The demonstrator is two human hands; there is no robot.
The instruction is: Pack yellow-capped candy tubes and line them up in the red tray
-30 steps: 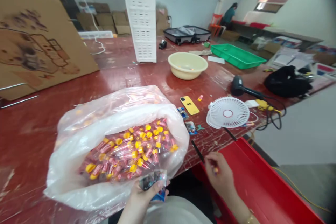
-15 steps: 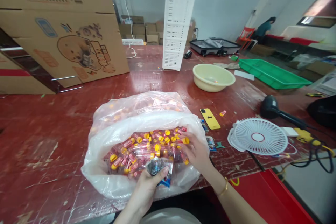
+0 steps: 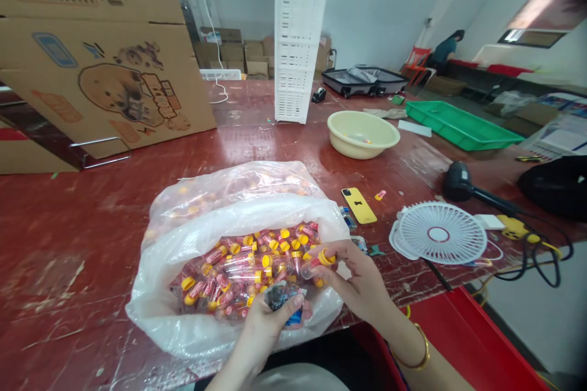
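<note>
Head view: a person seated at a worn red table [image 3: 92, 220] lifts one yellow-capped tube [image 3: 320, 258] out of a clear plastic bag [image 3: 220, 208], the right hand [image 3: 362, 281] pinching it between thumb and fingertips just above the bag's open mouth. The left hand [image 3: 266, 324], at the bag's near edge, has its fingers closed around a small stack of printed cards [image 3: 282, 300], thumb pressed on top. Judging by the bag, the work has far to go: it is heaped with tubes [image 3: 238, 266] of the same kind, red-labelled and yellow-capped, and only one is out.

Beyond the right fingers, a cream basin [image 3: 362, 133] holds only a few small bits, too small to tell. Farther off, a green tray [image 3: 463, 125] looks bare inside, and an open suitcase [image 3: 360, 80] lies behind it. Just beyond the right fingertips lie a yellow phone [image 3: 358, 205] and a white fan [image 3: 438, 235] flat on the table. A tall white crate stack [image 3: 298, 43] and cardboard boxes [image 3: 101, 61] stand well beyond both hands.
</note>
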